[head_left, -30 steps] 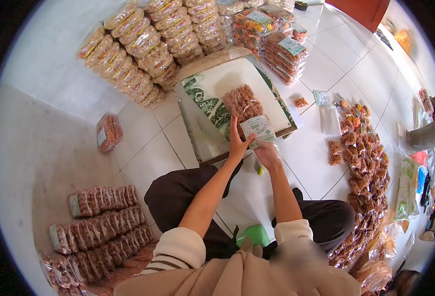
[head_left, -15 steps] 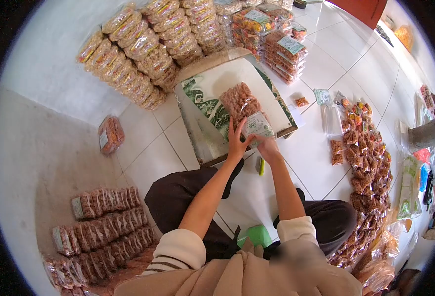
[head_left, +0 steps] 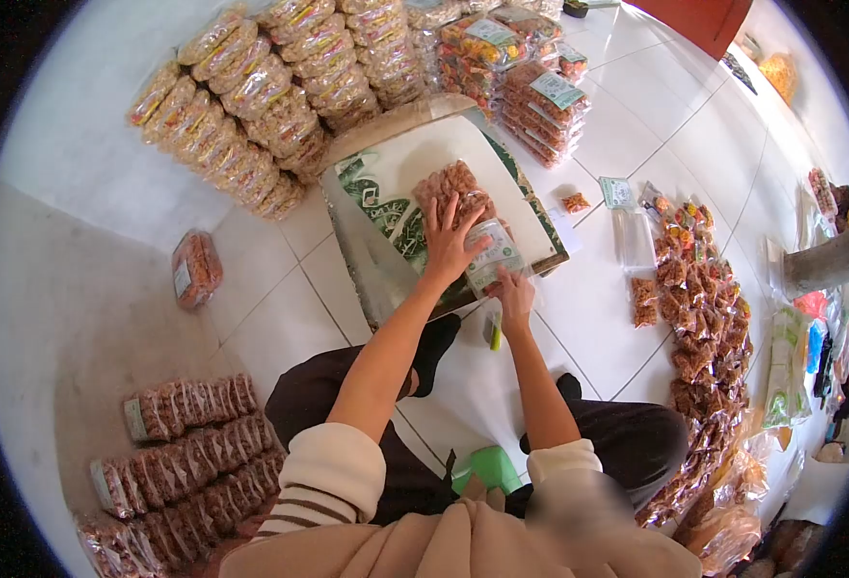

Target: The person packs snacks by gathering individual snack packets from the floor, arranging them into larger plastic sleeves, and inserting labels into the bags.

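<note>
A clear plastic bag of reddish-brown snacks (head_left: 451, 180) lies on a white and green cardboard box (head_left: 482, 154) in front of me. Inside the bag's near end, a printed label (head_left: 494, 249) shows through the film. My left hand (head_left: 451, 243) rests on the bag with its fingers spread out. At the bag's near right corner, my right hand (head_left: 514, 295) has fingers and thumb closed on the plastic edge. A small green-handled tool (head_left: 495, 332) is on the floor just below the box; its kind is unclear.
Stacked snack packs (head_left: 251, 87) line the wall at the back left, with boxed-looking packs (head_left: 545, 101) beside them. Rows of filled bags (head_left: 188, 462) lie at left. Many small packets (head_left: 699, 328) are heaped on the right, near clear plastic sleeves (head_left: 636, 241).
My left hand has slid up the bag and flattened with fingers spread. My right hand has moved from beneath the near end to its right corner. The whole view has shifted slightly.
</note>
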Action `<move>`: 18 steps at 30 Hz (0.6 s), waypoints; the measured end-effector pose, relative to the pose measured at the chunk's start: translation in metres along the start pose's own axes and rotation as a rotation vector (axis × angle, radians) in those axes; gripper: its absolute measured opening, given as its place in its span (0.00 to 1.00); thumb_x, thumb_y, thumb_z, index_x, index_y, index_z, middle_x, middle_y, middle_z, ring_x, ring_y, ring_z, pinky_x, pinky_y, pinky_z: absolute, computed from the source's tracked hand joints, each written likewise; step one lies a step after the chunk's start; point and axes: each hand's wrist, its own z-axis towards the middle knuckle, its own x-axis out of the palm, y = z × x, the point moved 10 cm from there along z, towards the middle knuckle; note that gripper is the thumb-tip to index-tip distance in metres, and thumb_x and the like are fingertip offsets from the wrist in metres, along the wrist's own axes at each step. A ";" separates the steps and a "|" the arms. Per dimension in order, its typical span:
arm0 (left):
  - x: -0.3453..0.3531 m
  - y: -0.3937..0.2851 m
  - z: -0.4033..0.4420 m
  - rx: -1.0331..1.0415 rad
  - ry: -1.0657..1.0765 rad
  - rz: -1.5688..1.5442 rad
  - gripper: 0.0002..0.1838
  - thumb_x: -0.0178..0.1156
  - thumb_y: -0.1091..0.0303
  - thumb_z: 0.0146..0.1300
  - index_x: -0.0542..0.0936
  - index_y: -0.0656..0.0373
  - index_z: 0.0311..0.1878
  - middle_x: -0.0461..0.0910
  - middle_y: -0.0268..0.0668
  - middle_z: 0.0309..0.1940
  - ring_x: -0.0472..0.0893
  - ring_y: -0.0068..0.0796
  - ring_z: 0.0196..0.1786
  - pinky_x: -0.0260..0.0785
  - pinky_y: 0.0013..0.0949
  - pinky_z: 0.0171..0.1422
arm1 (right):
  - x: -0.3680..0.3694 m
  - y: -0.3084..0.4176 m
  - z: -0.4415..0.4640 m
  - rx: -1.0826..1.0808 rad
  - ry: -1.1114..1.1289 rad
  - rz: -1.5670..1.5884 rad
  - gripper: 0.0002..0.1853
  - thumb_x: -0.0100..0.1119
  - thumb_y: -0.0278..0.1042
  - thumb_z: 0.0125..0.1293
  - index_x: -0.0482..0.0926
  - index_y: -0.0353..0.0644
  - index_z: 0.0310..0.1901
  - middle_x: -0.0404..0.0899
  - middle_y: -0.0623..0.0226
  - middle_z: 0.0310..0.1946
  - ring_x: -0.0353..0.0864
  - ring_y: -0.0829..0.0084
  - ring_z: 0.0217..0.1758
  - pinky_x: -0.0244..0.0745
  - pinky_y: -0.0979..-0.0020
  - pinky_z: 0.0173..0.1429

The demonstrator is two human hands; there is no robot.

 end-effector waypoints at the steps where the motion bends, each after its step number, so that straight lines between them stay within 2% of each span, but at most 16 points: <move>1: 0.003 0.002 0.001 0.002 0.032 0.036 0.29 0.56 0.43 0.52 0.67 0.34 0.58 0.50 0.37 0.66 0.45 0.56 0.66 0.40 0.60 0.64 | 0.002 0.002 0.002 0.030 0.056 -0.099 0.15 0.54 0.40 0.60 0.73 0.34 0.26 0.72 0.65 0.15 0.71 0.73 0.17 0.67 0.75 0.24; 3: 0.003 0.006 0.000 -0.020 0.061 0.021 0.29 0.57 0.43 0.51 0.68 0.34 0.58 0.50 0.36 0.66 0.43 0.55 0.67 0.38 0.64 0.63 | 0.007 0.000 -0.005 0.064 0.114 -0.200 0.13 0.56 0.37 0.59 0.73 0.34 0.28 0.71 0.65 0.18 0.72 0.74 0.20 0.66 0.77 0.25; 5: 0.003 0.006 0.000 -0.039 0.083 -0.001 0.28 0.57 0.43 0.50 0.69 0.34 0.57 0.49 0.35 0.66 0.42 0.53 0.68 0.37 0.67 0.62 | -0.009 0.043 -0.038 -0.446 -0.063 -0.396 0.12 0.58 0.33 0.56 0.71 0.32 0.32 0.77 0.55 0.31 0.77 0.68 0.33 0.70 0.71 0.31; 6: 0.003 0.006 0.000 -0.050 0.094 0.014 0.28 0.57 0.44 0.50 0.69 0.34 0.56 0.49 0.34 0.66 0.41 0.53 0.68 0.36 0.67 0.63 | -0.011 0.034 -0.049 -0.361 -0.023 -0.608 0.19 0.60 0.26 0.51 0.69 0.34 0.46 0.69 0.53 0.49 0.69 0.63 0.53 0.68 0.67 0.49; 7: 0.004 0.007 -0.003 -0.062 0.108 0.031 0.28 0.58 0.44 0.50 0.69 0.34 0.56 0.49 0.34 0.66 0.41 0.52 0.68 0.36 0.67 0.63 | -0.016 0.037 -0.057 -0.360 -0.022 -0.613 0.19 0.60 0.26 0.51 0.69 0.34 0.46 0.69 0.53 0.49 0.69 0.63 0.53 0.68 0.67 0.49; 9: 0.002 0.004 -0.008 -0.042 0.112 0.044 0.28 0.58 0.45 0.50 0.69 0.34 0.56 0.50 0.34 0.66 0.43 0.53 0.67 0.38 0.66 0.62 | 0.009 0.066 -0.093 -0.833 0.068 -0.911 0.29 0.58 0.24 0.50 0.63 0.36 0.56 0.59 0.55 0.58 0.57 0.59 0.62 0.57 0.62 0.62; 10: 0.000 0.001 -0.009 -0.018 0.115 0.058 0.27 0.58 0.45 0.51 0.69 0.34 0.57 0.52 0.35 0.65 0.46 0.53 0.67 0.41 0.64 0.62 | 0.015 0.056 -0.094 -0.849 0.172 -0.996 0.34 0.57 0.24 0.52 0.57 0.37 0.61 0.54 0.58 0.61 0.52 0.59 0.64 0.49 0.60 0.67; 13: -0.003 -0.001 -0.012 -0.005 0.104 0.058 0.25 0.58 0.48 0.52 0.70 0.35 0.55 0.52 0.35 0.65 0.47 0.53 0.66 0.42 0.61 0.63 | 0.014 0.056 -0.095 -0.953 0.256 -1.122 0.31 0.54 0.26 0.54 0.58 0.37 0.61 0.54 0.59 0.61 0.53 0.58 0.64 0.51 0.59 0.66; 17: 0.001 0.003 -0.012 0.021 0.062 -0.015 0.23 0.57 0.51 0.53 0.70 0.34 0.55 0.52 0.33 0.65 0.45 0.50 0.67 0.40 0.64 0.63 | -0.001 0.066 -0.095 -0.974 0.283 -1.105 0.29 0.52 0.27 0.55 0.58 0.36 0.60 0.54 0.59 0.62 0.53 0.58 0.64 0.52 0.58 0.66; 18: -0.002 0.001 -0.011 0.023 0.050 0.016 0.21 0.57 0.54 0.55 0.71 0.35 0.54 0.55 0.34 0.63 0.48 0.51 0.66 0.43 0.59 0.64 | 0.005 0.070 -0.097 -1.020 0.333 -1.155 0.29 0.52 0.27 0.55 0.59 0.35 0.60 0.54 0.58 0.62 0.53 0.57 0.64 0.53 0.58 0.66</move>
